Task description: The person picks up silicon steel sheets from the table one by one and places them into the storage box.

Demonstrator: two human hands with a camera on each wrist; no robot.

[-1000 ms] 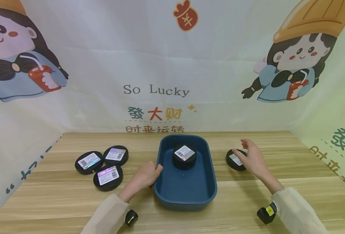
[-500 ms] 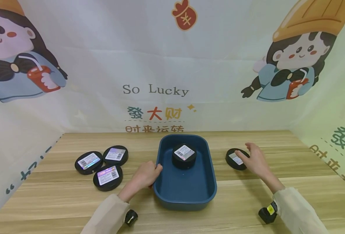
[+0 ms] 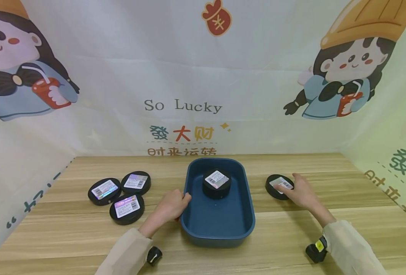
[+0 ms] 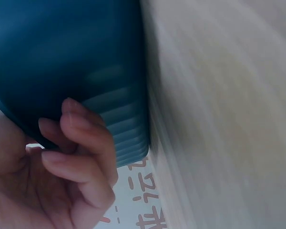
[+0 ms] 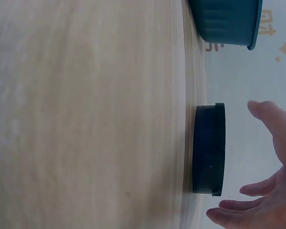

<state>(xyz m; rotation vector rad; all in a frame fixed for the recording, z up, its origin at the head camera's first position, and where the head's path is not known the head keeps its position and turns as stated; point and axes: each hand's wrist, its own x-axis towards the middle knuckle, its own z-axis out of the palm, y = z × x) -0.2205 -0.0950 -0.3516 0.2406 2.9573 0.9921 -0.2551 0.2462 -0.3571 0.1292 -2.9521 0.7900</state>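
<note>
A deep blue rectangular bin [image 3: 217,242] stands mid-table, with one round black lidded container [image 3: 217,190], labelled on top, inside toward its far end. My left hand [image 3: 173,205] grips the bin's left rim. In the left wrist view, the thumb of that hand [image 4: 62,176] is at the rim and its fingers curl against the ribbed outer wall. To the right of the bin lies another round black container [image 3: 279,181]. My right hand [image 3: 300,192] hovers over its right side, thumb and fingers spread. The right wrist view shows a gap between this hand [image 5: 271,176] and the container's lid.
Three more labelled black containers [image 3: 127,209] lie grouped on the left of the wooden table [image 3: 68,236]. A printed cloth backdrop [image 3: 257,88] stands behind and along both sides. Each wrist carries a small black camera [image 3: 316,252].
My right hand has shifted slightly right and lower over the right-hand container, uncovering more of its lid. The left hand and the bin stay where they were.
</note>
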